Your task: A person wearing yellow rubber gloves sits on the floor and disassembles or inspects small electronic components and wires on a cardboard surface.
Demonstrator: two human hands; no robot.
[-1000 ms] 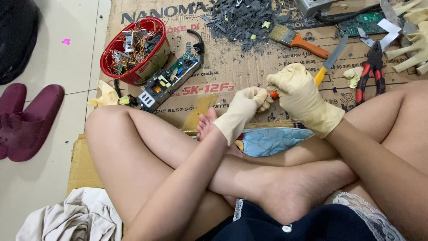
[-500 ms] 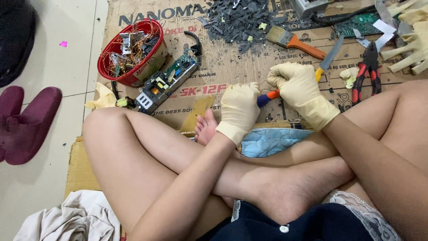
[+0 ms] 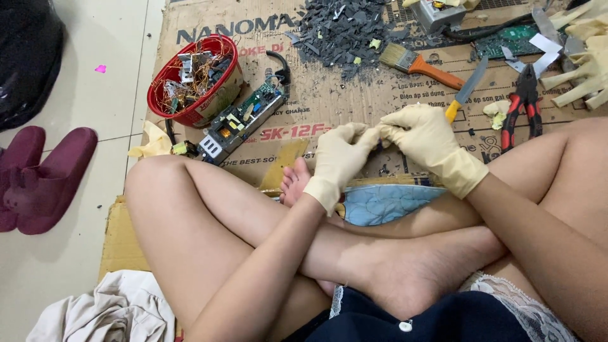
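Note:
I sit cross-legged on a sheet of cardboard (image 3: 329, 107), both hands in cream rubber gloves. My left hand (image 3: 337, 159) and my right hand (image 3: 425, 142) meet fingertip to fingertip above my feet. Their fingers are pinched together on a small tool that is almost wholly hidden between them. A yellow-handled knife (image 3: 467, 92) lies just behind my right hand. A blue quilted cloth (image 3: 386, 202) lies under my wrists.
A red basket (image 3: 223, 85) of copper wire and parts and a circuit board (image 3: 244, 120) sit at the left. Dark plastic shards (image 3: 342, 28), a paintbrush (image 3: 421, 64), red pliers (image 3: 522, 95) and spare gloves (image 3: 582, 69) lie behind. Maroon slippers (image 3: 44, 177) rest on the floor.
The orange and blue handle of the small tool showed between my hands earlier; now my fingers cover it. Both hands have drawn closer together.

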